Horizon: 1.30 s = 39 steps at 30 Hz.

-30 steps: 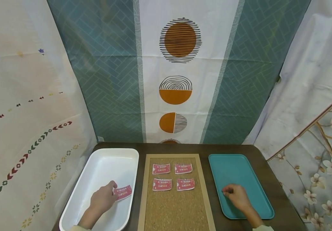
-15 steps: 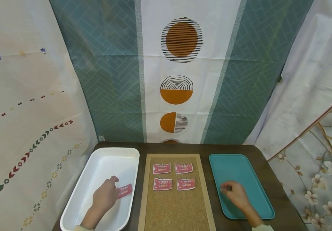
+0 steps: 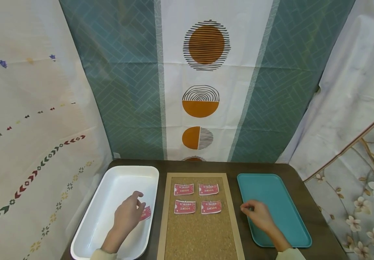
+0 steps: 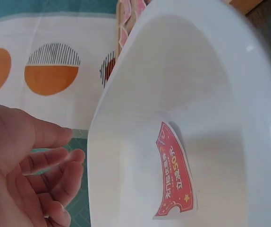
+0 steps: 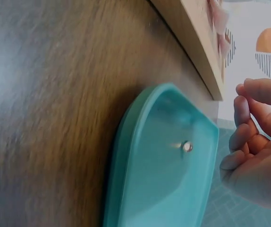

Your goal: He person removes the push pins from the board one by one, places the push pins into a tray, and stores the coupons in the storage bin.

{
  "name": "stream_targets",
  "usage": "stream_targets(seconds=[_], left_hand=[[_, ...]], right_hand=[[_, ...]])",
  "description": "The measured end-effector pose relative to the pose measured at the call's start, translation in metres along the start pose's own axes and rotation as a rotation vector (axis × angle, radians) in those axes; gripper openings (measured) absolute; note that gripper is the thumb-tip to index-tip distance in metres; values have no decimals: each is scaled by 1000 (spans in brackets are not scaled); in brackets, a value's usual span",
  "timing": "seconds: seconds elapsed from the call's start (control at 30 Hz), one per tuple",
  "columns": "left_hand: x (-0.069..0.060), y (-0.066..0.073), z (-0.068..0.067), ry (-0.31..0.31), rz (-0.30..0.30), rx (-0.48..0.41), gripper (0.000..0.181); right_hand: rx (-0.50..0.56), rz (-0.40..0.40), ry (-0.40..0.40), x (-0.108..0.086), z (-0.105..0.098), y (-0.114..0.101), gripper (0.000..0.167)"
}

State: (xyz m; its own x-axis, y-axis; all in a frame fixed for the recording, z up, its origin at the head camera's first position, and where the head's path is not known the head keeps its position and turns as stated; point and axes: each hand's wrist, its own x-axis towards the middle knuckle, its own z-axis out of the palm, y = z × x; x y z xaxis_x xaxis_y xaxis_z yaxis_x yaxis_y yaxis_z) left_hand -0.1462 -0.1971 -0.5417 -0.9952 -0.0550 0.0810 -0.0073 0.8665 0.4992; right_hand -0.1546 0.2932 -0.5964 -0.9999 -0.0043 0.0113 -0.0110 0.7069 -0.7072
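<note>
My left hand (image 3: 126, 213) hovers over the right part of a white tray (image 3: 104, 195), fingers loosely bent and holding nothing. Partly hidden behind it in the head view, a red paper coupon (image 4: 175, 172) lies in that tray, apart from the fingers. My right hand (image 3: 259, 216) is above the left edge of a teal tray (image 3: 287, 216). Its thumb and forefinger tips meet, the other fingers are loosely curled, and nothing shows between them. A small shiny tack (image 5: 187, 146) lies in the teal tray. Several red coupons (image 3: 185, 207) hang on a framed cork board (image 3: 203, 234) between the trays.
The trays and board stand on a dark wooden table (image 5: 55, 118). A patterned green and white curtain (image 3: 135, 90) hangs behind it. Pale printed cloths (image 3: 44, 144) close off both sides.
My left hand has moved right and farther back, covering more of the coupon, which stays in the white tray. My right hand has shifted left, to the teal tray's edge nearest the board.
</note>
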Motion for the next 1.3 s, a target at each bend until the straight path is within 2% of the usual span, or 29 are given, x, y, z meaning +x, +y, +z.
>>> stream_targets(seconds=[0.27, 0.6, 0.77, 0.9, 1.03, 1.3], left_hand=[[3, 11, 5, 65, 44, -32, 31], [0, 21, 18, 39, 54, -80, 31], [3, 32, 22, 64, 109, -90, 29], [4, 41, 26, 61, 146, -114, 29], [3, 48, 28, 51, 151, -140, 28], [3, 55, 35, 22, 137, -153, 27]], right_hand=[[14, -31, 27, 4, 11, -12, 5], [100, -107, 25, 12, 29, -28, 5], [134, -152, 37, 16, 35, -34, 6], [134, -180, 33, 18, 41, -38, 5], [135, -187, 34, 20, 46, -42, 4], [129, -132, 4, 23, 54, -52, 3]])
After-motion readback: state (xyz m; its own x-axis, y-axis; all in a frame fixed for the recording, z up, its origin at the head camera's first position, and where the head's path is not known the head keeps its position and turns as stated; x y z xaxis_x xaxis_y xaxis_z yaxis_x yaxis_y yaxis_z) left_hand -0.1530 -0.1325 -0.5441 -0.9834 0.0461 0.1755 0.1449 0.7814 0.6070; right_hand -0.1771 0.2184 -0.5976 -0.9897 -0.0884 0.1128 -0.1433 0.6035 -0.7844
